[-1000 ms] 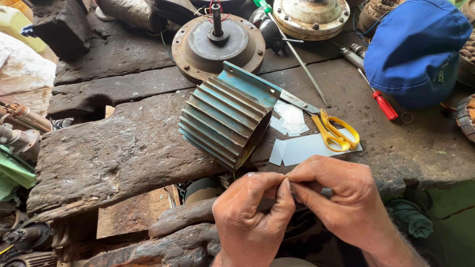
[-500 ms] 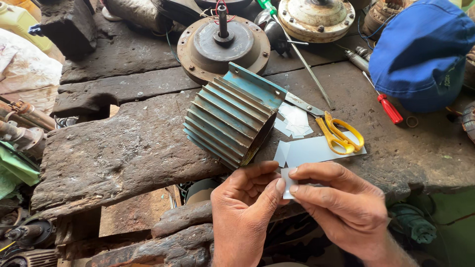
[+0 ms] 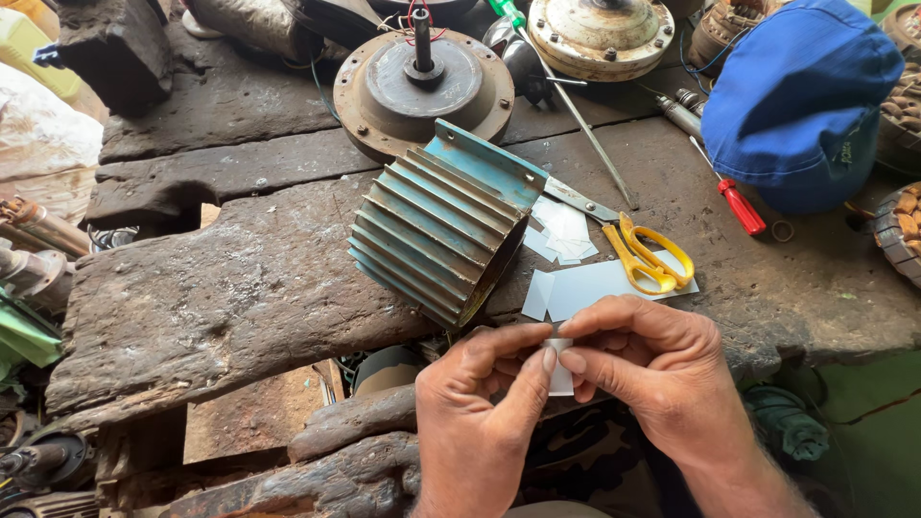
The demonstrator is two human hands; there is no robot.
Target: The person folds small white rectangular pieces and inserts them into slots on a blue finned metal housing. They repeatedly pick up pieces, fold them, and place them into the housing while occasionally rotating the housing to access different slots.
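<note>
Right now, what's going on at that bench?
A person is pinching a small white paper strip between the left hand and the right hand, just off the near edge of a worn wooden workbench. Beyond the hands lie a blue-green finned motor housing on its side, cut paper pieces and yellow-handled scissors.

Blue finned motor housing (image 3: 441, 225) centre; yellow-handled scissors (image 3: 643, 251) to its right; blue cap (image 3: 801, 96) upper right; red-handled screwdriver (image 3: 734, 197) beside cap; worn wooden tabletop (image 3: 221, 288).

Finned housing (image 3: 441, 225) and scissors (image 3: 645, 251) crowd bench, left seemingly freer.
</note>
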